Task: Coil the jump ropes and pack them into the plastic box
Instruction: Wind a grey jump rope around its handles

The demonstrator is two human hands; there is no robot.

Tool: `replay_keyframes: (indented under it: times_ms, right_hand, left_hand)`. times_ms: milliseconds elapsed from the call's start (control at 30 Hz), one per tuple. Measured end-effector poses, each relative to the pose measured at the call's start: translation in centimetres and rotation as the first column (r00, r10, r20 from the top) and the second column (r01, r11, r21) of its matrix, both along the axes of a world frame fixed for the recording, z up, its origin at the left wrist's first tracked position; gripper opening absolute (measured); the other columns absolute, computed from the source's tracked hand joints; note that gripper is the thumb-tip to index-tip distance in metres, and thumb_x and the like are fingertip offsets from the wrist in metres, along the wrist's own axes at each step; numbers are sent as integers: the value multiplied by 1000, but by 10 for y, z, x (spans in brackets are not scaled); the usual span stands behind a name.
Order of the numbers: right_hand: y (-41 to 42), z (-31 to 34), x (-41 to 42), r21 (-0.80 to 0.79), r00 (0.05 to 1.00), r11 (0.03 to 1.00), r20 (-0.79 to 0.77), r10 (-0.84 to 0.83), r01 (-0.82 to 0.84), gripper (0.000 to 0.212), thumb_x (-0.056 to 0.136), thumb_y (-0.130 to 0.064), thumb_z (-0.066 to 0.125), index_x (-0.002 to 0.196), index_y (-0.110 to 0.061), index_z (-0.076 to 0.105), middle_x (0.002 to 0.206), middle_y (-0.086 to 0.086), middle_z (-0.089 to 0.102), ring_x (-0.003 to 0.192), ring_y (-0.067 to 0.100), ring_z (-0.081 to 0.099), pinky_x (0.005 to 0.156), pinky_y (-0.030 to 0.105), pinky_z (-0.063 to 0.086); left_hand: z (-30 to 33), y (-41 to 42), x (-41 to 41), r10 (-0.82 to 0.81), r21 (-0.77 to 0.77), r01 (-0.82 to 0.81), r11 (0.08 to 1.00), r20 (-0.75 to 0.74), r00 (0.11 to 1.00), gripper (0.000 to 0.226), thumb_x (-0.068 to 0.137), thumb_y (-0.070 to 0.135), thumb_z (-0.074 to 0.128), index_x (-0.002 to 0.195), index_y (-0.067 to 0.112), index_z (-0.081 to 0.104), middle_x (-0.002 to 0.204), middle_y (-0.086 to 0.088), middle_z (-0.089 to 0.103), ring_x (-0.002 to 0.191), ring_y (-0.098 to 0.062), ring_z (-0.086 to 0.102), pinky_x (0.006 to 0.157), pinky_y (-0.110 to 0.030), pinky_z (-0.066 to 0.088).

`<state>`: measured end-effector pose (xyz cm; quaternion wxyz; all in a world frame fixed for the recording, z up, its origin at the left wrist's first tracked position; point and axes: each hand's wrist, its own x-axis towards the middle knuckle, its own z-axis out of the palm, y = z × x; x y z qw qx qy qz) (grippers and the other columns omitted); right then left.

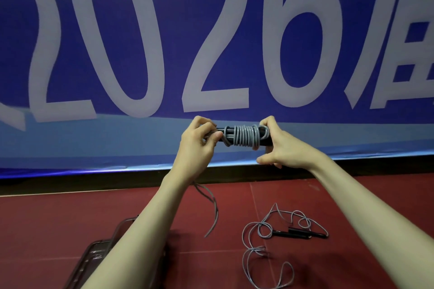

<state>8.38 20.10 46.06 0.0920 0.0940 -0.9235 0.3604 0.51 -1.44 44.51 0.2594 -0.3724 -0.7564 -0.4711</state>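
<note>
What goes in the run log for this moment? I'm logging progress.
left hand: grips wound rope | right hand: grips it | second rope: loose, floor | plastic box: nothing packed visible

You are facing a big blue banner point(164, 30) hanging across the back, showing pale numerals "2026" point(145, 49) and a lighter blue band along its bottom edge. Below it, dark red floor point(70, 218) is stretching toward you, crossed by thin seams.

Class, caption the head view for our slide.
Both hands hold a wrapped jump rope; another rope lies on the floor.
</note>
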Motion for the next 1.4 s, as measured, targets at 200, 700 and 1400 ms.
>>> replay_keyframes:
  times_ms: [200,700,1400]
  right_hand:
    - [-2,-2,-4,27,996,996,-35,-83,84,61,71,-28,85,103,-19,34,83,14,62,52,16,57,52,33,52]
    - [-12,-10,-7,-70,995,997,-92,37,-44,66,83,-7,63,131,-49,47,91,6,62,48,15,50,42,25,42]
    - [-6,0,-16,-921,989,374,-68,132,-113,29,95,-5,43,109,-28,53,76,10,52,46,13,42,31,15,26]
  left_hand:
    - [-7,0,1,10,-31,-9,999,36,999,10,91,9,63,82,6,67,92,2,54,74,-17,60,71,-40,52]
    - [-8,-6,3,-51,-120,64,991,106,993,14,92,8,61,81,14,67,125,4,46,104,10,52,87,-8,39]
    - [-24,3,1,-23,-49,51,997,461,887,31,100,31,45,84,20,69,47,15,37,49,-4,34,50,-12,30]
